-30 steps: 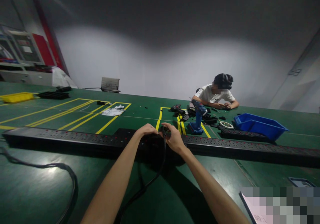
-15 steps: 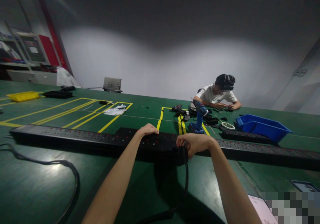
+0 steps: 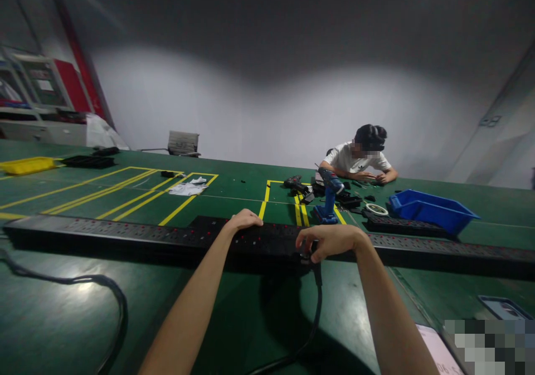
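the green bench (image 3: 125, 319) fills the view, marked with yellow lines, and the long black power strip (image 3: 125, 234) lies across it from the left edge almost to the right edge, well short of the near edge. it is a flat, narrow bar with a row of sockets and small red dots along its top.

the left hand (image 3: 243, 219) rests flat and open on the strip's top near the middle, holding nothing, only pressing down. the right hand (image 3: 330, 240) is curled at the strip's near side, its fingertips pinched on a black plug (image 3: 308, 258); how firmly it grips i cannot tell. the black cable (image 3: 314, 319) drops from the plug toward the near edge.

to do this well, i judge the left hand should keep the strip pinned so it cannot slide, while the right holds the plug body rather than the cable and keeps it square to the socket.

toward the far right corner sit a blue bin (image 3: 430, 210) and a blue drill (image 3: 330, 199), with another person (image 3: 359, 160) working at the far edge.
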